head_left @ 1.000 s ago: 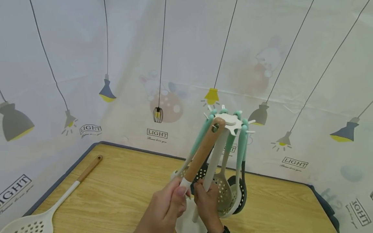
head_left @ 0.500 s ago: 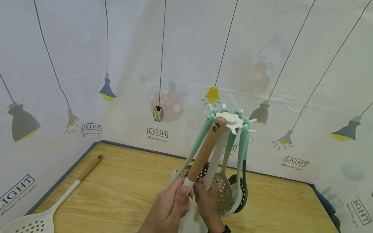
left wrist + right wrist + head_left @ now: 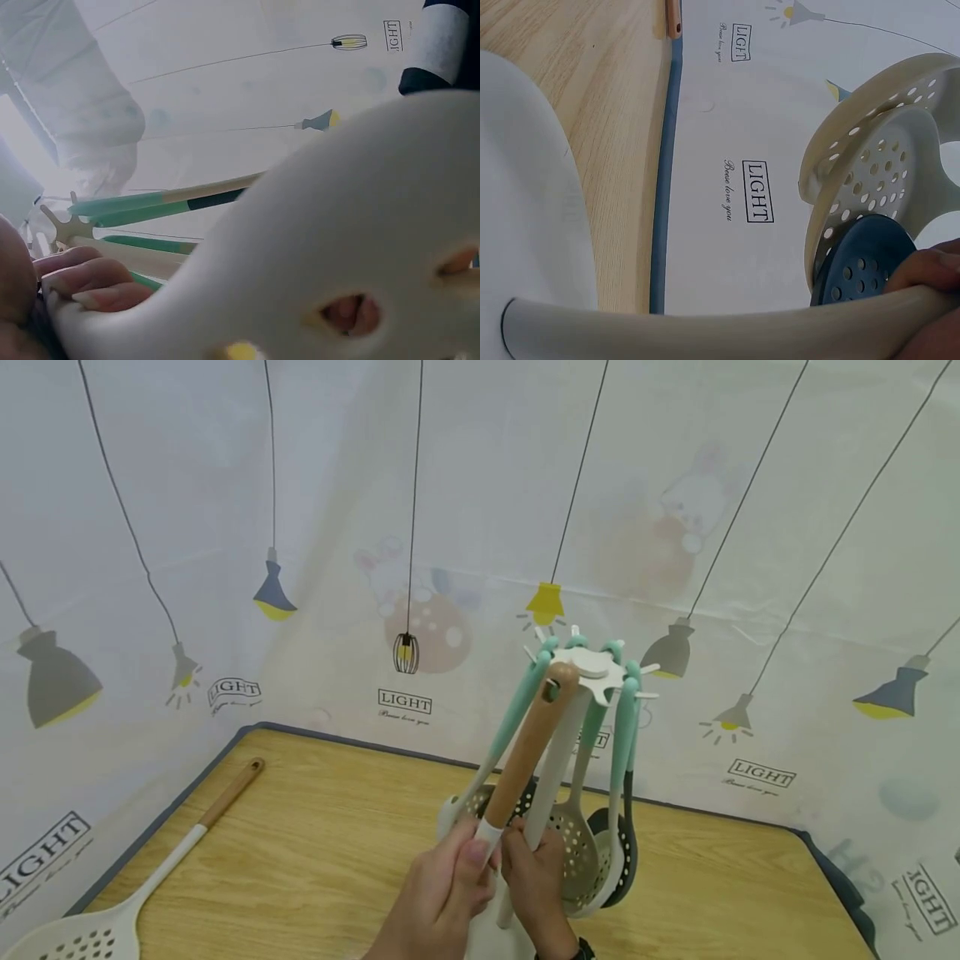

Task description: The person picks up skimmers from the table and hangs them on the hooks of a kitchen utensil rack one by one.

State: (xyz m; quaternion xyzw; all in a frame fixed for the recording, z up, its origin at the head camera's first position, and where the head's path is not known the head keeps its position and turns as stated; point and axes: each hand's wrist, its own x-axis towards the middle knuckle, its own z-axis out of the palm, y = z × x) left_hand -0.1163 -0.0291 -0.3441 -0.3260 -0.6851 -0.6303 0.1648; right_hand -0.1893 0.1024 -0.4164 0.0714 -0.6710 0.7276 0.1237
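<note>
My left hand (image 3: 450,885) grips a wooden-handled utensil (image 3: 528,752) at its white neck, the handle slanting up in front of a white rack. In the left wrist view its white head (image 3: 330,217) is large and has holes. My right hand (image 3: 534,864) grips the rack's white pole (image 3: 553,760). From the rack's white top (image 3: 594,670) hang several mint-handled utensils. Among these are a beige skimmer (image 3: 576,852) and a dark perforated one (image 3: 866,259). The wooden handle's holed end (image 3: 564,675) overlaps the rack top in the head view.
A white skimmer with a wooden handle (image 3: 232,793) lies at the left of the wood-grain table (image 3: 315,835). The rack's white round base (image 3: 532,195) shows in the right wrist view. Behind the table's dark edge stands a lamp-printed curtain (image 3: 480,527).
My left hand has shifted slightly right with the wooden-handled utensil, whose handle now stands a little steeper. The right hand keeps its hold on the pole.
</note>
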